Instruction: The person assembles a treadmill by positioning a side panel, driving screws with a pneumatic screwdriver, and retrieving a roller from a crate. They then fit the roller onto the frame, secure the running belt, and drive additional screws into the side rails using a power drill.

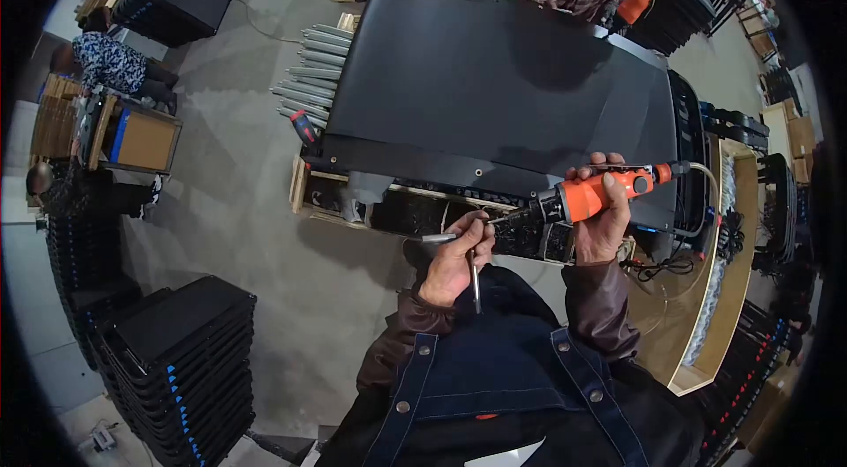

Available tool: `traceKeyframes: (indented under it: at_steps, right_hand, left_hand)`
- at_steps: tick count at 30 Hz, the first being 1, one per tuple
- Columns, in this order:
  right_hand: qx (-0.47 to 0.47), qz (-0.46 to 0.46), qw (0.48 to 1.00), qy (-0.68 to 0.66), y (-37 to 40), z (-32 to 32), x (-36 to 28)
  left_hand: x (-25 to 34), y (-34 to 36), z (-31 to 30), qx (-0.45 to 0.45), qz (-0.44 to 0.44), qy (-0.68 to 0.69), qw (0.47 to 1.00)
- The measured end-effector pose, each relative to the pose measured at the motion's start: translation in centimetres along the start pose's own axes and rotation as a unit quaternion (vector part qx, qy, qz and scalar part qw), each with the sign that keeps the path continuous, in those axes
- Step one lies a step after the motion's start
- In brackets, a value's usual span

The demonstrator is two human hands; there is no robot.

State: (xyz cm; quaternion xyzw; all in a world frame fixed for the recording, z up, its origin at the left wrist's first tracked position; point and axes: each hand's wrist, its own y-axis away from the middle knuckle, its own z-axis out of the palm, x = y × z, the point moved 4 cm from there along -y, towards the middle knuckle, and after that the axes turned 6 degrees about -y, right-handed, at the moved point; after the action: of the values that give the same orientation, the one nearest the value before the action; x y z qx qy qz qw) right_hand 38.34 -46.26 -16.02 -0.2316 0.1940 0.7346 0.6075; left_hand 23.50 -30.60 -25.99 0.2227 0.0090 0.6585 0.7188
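Well, we look to be handling the driver's tip, a fitting or adjusting step as we judge it, with both hands drawn together at the near edge of the counter [296, 193]. Our right hand [603, 233] is curled around the orange power driver with a black nose [584, 199], fingers over its body. Our left hand [448, 274] is closed, its thumb and fingers pinching close to the narrow tip, with a slim silver rod [476, 287] hanging from the grip. Whether those fingertips also pinch something smaller, we cannot tell. Any move at this tip calls for a steady driver and a fine touch from the left fingers.

The driver lies nearly level over the open bins of small dark pieces [408, 213], nose towards our left hand. Its shell is bright and smooth, and a pale hose [711, 177] runs near its rear end. Just beyond is a broad, matte black panel [423, 70], with a screwdriver with a red and black handle [303, 126] beside its left edge.
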Motion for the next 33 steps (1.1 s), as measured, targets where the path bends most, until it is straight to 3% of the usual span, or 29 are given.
traceKeyframes:
  at_steps: [5,8,11,12,15,17,18,20,24,29,31,33]
  right_hand:
    - [0.030,-0.003,1.000,-0.006,-0.4,-1.3,-0.7]
    - [0.060,-0.002,0.998,-0.006,-0.6,-1.9,-0.7]
    - [0.094,-0.003,0.996,-0.007,-0.8,-2.4,0.0]
    - [0.111,-0.002,0.994,-0.009,-0.9,-2.7,0.2]
    - [0.130,-0.008,0.991,0.005,-1.2,-3.0,1.4]
    - [0.132,-0.012,0.990,0.042,-1.2,-1.0,1.6]
    - [0.099,-0.033,0.991,0.086,-1.4,0.2,1.6]
    - [0.034,-0.071,0.984,0.162,-1.8,1.6,1.7]
    - [-0.092,-0.097,0.964,0.232,-2.9,4.3,3.6]
    - [-0.225,-0.057,0.925,0.300,-4.1,5.8,7.1]
    - [-0.275,-0.015,0.886,0.372,-4.7,7.2,7.6]
    - [-0.334,0.032,0.871,0.358,-5.3,8.2,9.0]
  left_hand:
    - [-1.1,-1.0,1.1,-0.011,-0.001,-0.001,1.000]
    - [-1.3,-1.5,2.2,0.018,0.038,-0.099,0.994]
    - [-0.9,-1.0,3.3,0.130,0.175,-0.301,0.928]
    - [-1.1,-1.4,3.3,0.133,0.175,-0.298,0.929]
    - [0.0,-2.4,3.1,0.178,0.288,-0.416,0.844]
    - [-0.1,-3.8,1.6,0.130,0.148,-0.161,0.967]
    - [-0.2,-4.6,0.7,0.114,0.090,-0.088,0.985]
    - [-0.3,-5.9,0.9,0.073,0.017,0.064,0.995]
    - [-0.7,-8.4,0.9,0.051,-0.021,0.192,0.980]
    - [-1.6,-9.1,-0.8,0.067,-0.070,0.236,0.967]
    - [-1.7,-8.5,-0.7,0.069,-0.066,0.178,0.979]
    - [-2.0,-6.8,-0.6,0.078,-0.080,0.065,0.992]
